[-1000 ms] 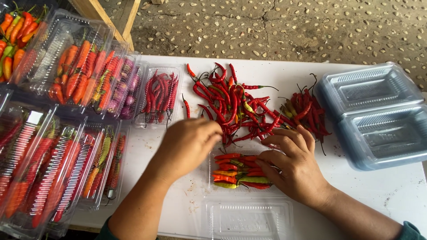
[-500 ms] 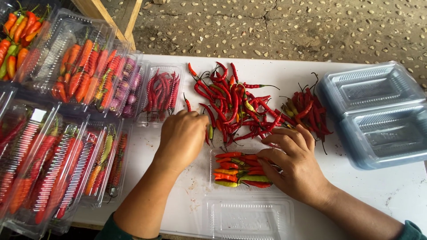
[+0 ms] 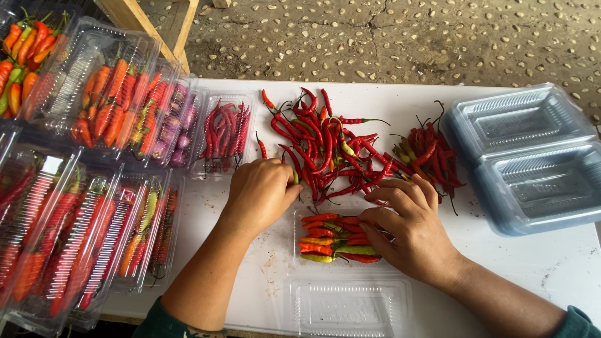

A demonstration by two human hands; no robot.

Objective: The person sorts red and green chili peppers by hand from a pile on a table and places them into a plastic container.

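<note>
Left hand (image 3: 261, 193) closed, pinching chili at near edge of loose chili pile (image 3: 325, 147), mid-table. Right hand (image 3: 410, 228) fingers curled onto chilies in open clear tray (image 3: 335, 238), steadying them, near table's front edge. Empty trays (image 3: 526, 156) stacked at right edge.

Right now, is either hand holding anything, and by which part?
The left hand pinches a chilli from the loose pile, the hold hidden under its fingers. The right hand rests on chillies in the clear tray; no grip can be told.
</note>
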